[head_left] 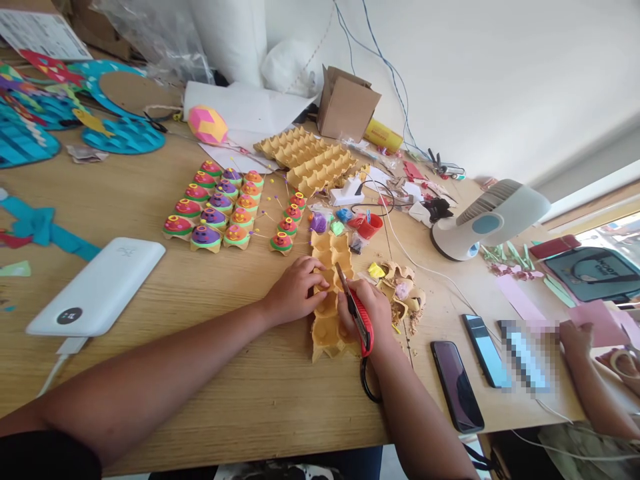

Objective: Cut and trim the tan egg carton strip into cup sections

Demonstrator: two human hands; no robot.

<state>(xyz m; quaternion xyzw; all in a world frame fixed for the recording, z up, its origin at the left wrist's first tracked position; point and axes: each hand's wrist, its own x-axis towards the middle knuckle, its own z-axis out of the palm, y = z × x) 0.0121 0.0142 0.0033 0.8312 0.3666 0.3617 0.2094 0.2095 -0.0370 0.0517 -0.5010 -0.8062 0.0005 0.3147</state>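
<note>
A yellow-tan egg carton strip [327, 325] lies lengthwise in front of me on the wooden table. My left hand [295, 291] grips its left edge, with the fingers curled over the cups. In my right hand [373, 310] is a red box cutter [361, 319], its blade angled over the middle of the strip. Whether the blade touches the cardboard I cannot tell. Beyond the left hand stand painted egg-cup figures [213, 235] in red, purple and orange, in several rows.
Larger egg trays [313, 160] lie behind the strip. Carton scraps and crumbs [403, 293] are right of my right hand, with phones [457, 385] nearby. A white fan [493, 217] stands further right, a power bank [100, 287] left. Another person's hand [577, 340] holds pink paper.
</note>
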